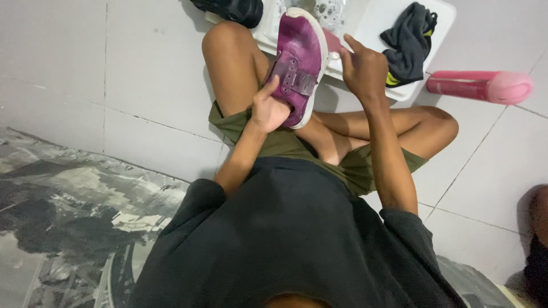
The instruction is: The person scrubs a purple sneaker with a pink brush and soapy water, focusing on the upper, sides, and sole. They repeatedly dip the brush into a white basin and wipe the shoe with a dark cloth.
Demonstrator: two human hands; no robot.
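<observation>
My left hand grips the heel end of a purple shoe with a white sole and a strap across the top, held up over my lap. At the shoe's right side, my right hand is closed on a small pink object that presses against the sole's edge; most of that object is hidden. I sit cross-legged on the floor, with both hands just short of a white basin.
The white basin holds soapy water and a dark cloth. A black shoe lies at its left rim. A pink bottle lies on the tiled floor to the right. A grey patterned mat covers the floor at the left.
</observation>
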